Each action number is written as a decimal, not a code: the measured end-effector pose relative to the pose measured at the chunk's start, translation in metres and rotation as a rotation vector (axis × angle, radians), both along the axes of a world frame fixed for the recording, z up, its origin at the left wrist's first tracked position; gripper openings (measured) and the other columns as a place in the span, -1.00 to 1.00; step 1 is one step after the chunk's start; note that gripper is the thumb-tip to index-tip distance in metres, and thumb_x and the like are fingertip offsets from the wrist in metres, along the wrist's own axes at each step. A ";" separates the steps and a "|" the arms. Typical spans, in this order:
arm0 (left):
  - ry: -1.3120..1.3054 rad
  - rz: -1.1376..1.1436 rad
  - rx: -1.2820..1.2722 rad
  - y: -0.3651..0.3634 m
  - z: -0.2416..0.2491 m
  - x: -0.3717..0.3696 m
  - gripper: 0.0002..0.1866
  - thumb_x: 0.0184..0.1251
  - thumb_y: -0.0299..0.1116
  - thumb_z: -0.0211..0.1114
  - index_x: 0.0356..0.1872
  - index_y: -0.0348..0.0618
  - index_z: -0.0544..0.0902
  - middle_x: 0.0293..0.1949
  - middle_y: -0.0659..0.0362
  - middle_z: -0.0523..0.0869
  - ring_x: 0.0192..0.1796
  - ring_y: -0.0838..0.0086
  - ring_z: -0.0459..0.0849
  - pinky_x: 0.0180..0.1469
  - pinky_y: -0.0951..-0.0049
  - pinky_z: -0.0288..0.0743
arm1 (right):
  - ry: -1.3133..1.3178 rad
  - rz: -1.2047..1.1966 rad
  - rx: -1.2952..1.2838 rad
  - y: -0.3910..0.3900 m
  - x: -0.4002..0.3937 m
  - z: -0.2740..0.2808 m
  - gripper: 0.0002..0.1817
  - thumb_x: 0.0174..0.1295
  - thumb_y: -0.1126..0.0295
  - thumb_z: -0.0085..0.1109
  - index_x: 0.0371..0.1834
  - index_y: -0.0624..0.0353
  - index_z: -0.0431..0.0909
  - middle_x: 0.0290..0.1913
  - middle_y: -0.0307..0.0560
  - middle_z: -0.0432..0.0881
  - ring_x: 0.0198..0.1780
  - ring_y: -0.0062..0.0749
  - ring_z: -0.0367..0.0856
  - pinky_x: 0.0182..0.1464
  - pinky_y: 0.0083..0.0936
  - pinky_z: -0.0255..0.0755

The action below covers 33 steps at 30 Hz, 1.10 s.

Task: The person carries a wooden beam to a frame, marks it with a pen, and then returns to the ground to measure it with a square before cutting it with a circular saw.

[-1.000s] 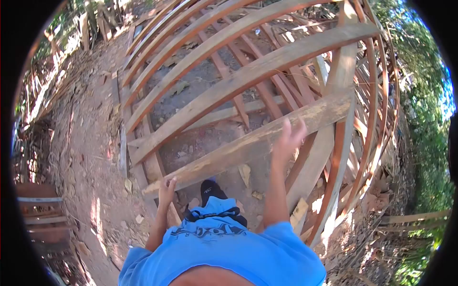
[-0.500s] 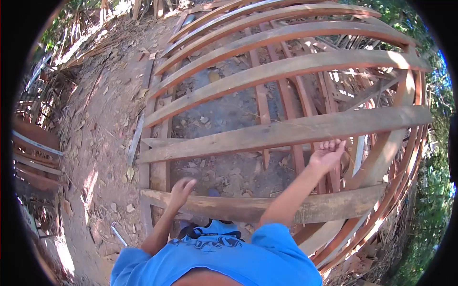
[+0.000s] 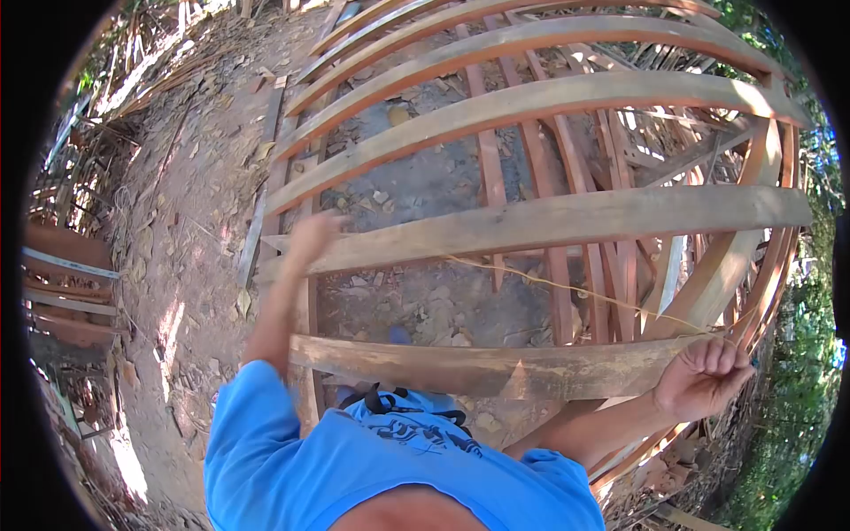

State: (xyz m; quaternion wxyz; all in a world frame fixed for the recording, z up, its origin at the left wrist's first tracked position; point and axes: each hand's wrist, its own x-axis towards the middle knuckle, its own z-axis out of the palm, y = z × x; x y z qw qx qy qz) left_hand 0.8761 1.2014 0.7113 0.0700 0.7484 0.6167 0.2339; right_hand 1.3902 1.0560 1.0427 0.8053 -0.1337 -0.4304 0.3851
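Observation:
My right hand [image 3: 704, 379] is closed, its fingers curled, at the right end of the nearest plank [image 3: 425, 363]. A thin yellow string [image 3: 575, 288] runs from the middle plank [image 3: 549, 221] down to the fingers of this hand, which grip it. My left hand [image 3: 312, 237] is raised over the left end of the middle plank, smeared by motion, so its fingers are unclear. Both planks lie crosswise in front of my body, resting on side rails.
More wooden beams [image 3: 531, 93] cross the frame farther off. Reddish slats [image 3: 533, 159] lie lengthwise beneath them. Dirt ground [image 3: 186, 212] strewn with leaves stretches along the left. Stacked boards [image 3: 71, 283] stand at the far left, and green plants [image 3: 788, 425] line the right edge.
My right hand has moved right and toward me, from the middle plank to the nearest plank's end, the string trailing. My left hand has moved forward from the nearest plank to the middle one.

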 end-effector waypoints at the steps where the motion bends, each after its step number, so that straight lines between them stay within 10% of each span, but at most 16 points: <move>1: 0.108 0.114 -0.141 -0.027 -0.043 -0.076 -0.74 0.35 -0.25 0.15 -0.12 0.02 0.77 -0.33 -0.01 0.73 -0.26 0.04 0.72 -0.17 0.08 0.59 | 0.103 -0.141 -0.053 -0.005 0.008 -0.007 -0.57 0.57 0.12 -0.13 -0.23 0.27 0.58 -0.50 -0.09 0.56 -0.46 -0.48 0.58 -0.43 -0.59 0.54; 5: 0.153 0.706 -0.401 -0.225 -0.096 -0.263 -0.56 0.46 -0.03 0.07 0.01 -0.19 0.66 0.06 -0.16 0.67 0.07 -0.05 0.66 0.10 -0.02 0.49 | 0.029 -0.223 -0.314 -0.005 0.037 -0.072 -0.62 0.53 0.19 -0.04 0.08 0.33 0.52 -0.08 0.06 0.70 -0.13 -0.31 0.70 -0.21 -0.54 0.64; 6: 0.229 0.897 -0.663 -0.263 -0.049 -0.256 -0.53 0.45 0.00 0.09 0.01 -0.21 0.66 0.03 -0.17 0.69 0.10 -0.08 0.64 0.15 0.00 0.47 | 0.058 -0.293 -0.380 -0.002 0.035 -0.078 -0.61 0.54 0.19 -0.04 0.12 0.33 0.51 -0.03 0.07 0.68 -0.09 -0.30 0.70 -0.18 -0.51 0.64; 13: 0.237 1.270 -0.442 -0.490 -0.053 -0.405 -0.49 0.46 -0.02 0.02 0.01 -0.29 0.68 -0.13 -0.29 0.70 -0.06 -0.16 0.70 -0.09 -0.05 0.55 | -0.032 -0.481 -0.608 0.042 0.017 -0.099 -0.58 0.52 0.19 -0.04 0.18 0.34 0.49 0.08 0.07 0.65 -0.04 -0.28 0.70 -0.02 -0.38 0.62; 16: 0.391 0.927 -0.260 -0.417 -0.025 -0.389 -0.56 0.34 -0.37 0.17 0.25 -0.13 0.54 -0.03 -0.12 0.70 -0.03 -0.03 0.69 -0.08 0.07 0.54 | -0.281 -0.394 -0.854 0.062 -0.020 -0.125 -0.58 0.49 0.20 -0.02 0.14 0.35 0.52 -0.02 0.08 0.68 -0.10 -0.32 0.71 -0.14 -0.46 0.60; 21: -0.343 0.807 0.149 -0.213 0.143 -0.149 -0.66 0.47 -0.22 0.07 0.05 -0.18 0.68 -0.13 -0.05 0.76 -0.10 0.07 0.72 0.00 0.23 0.52 | -1.093 -0.159 -1.140 0.102 0.003 -0.202 -0.52 0.44 0.08 0.05 0.00 0.38 0.60 -0.46 0.01 0.71 -0.58 -0.37 0.65 -0.54 -0.46 0.47; 24: -0.358 0.568 0.098 -0.155 0.142 -0.054 -0.70 0.43 -0.10 0.20 -0.16 -0.12 0.70 -0.35 -0.07 0.72 -0.30 0.00 0.69 -0.24 0.10 0.51 | -1.701 0.019 -1.291 0.055 -0.069 -0.132 -0.46 0.37 -0.03 0.15 -0.08 0.37 0.63 -0.58 -0.07 0.66 -0.69 -0.45 0.57 -0.63 -0.47 0.41; 28: -0.275 0.156 -0.142 -0.124 0.058 0.059 -0.68 0.42 -0.06 0.18 -0.27 -0.12 0.64 -0.41 -0.07 0.71 -0.30 -0.06 0.70 -0.26 0.02 0.53 | -0.923 0.074 -1.155 0.040 -0.082 -0.107 -0.36 0.31 -0.07 0.25 0.05 0.41 0.56 -0.21 0.12 0.74 -0.39 -0.52 0.70 -0.47 -0.54 0.50; 30: -0.191 0.054 -0.248 -0.125 -0.025 0.096 -0.70 0.38 -0.06 0.19 -0.22 -0.10 0.63 -0.41 -0.08 0.71 -0.35 -0.11 0.68 -0.24 -0.05 0.54 | -0.486 -0.333 -1.118 0.070 -0.081 -0.137 -0.26 0.30 -0.08 0.27 0.20 0.45 0.44 0.07 0.23 0.62 -0.10 -0.40 0.68 -0.22 -0.48 0.56; 31: -0.019 -0.058 -0.472 -0.130 -0.068 0.102 -0.69 0.32 -0.10 0.23 -0.07 -0.05 0.62 -0.17 -0.08 0.73 -0.17 -0.06 0.71 -0.12 -0.04 0.58 | -0.260 -0.545 -1.047 0.091 -0.071 -0.156 -0.20 0.29 -0.08 0.28 0.28 0.47 0.37 0.21 0.28 0.56 0.05 -0.35 0.66 -0.10 -0.44 0.58; 32: 0.135 -0.193 -0.091 -0.144 -0.146 0.098 -0.57 0.28 -0.16 0.24 0.18 0.05 0.55 0.13 -0.09 0.63 0.19 0.00 0.60 0.06 -0.05 0.56 | -0.289 -0.715 -1.072 0.112 -0.049 -0.188 -0.15 0.29 -0.09 0.27 0.35 0.48 0.29 0.31 0.30 0.44 0.19 -0.25 0.56 0.09 -0.35 0.50; 33: 0.217 -0.324 -0.616 -0.144 -0.145 0.095 -0.41 0.30 -0.17 0.24 0.39 0.22 0.42 0.33 -0.06 0.49 0.45 0.04 0.35 0.29 -0.07 0.41 | -0.309 -0.896 -1.089 0.138 -0.023 -0.219 -0.09 0.29 -0.09 0.27 0.41 0.48 0.20 0.41 0.31 0.33 0.33 -0.16 0.45 0.27 -0.26 0.42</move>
